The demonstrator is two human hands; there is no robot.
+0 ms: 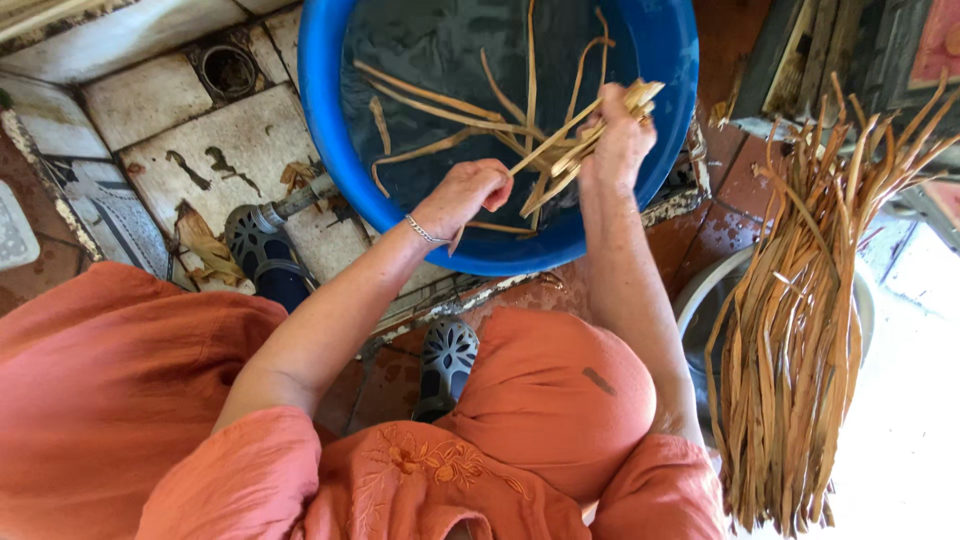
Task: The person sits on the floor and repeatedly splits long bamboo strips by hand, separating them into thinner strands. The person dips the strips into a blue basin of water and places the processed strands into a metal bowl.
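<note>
At the top centre of the frame, a small sheaf of tan strips is gripped by the right hand over a blue basin of water. One strip is pinched by the left hand. A large bundle of strips is seen at the right edge.

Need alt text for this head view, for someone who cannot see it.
Both hands grip a bundle of tan strips over a blue basin of water, right hand near the ends, left hand lower down. A sheaf of dried strips stands to the right.

Worn tile floor — sunlit right.
</note>
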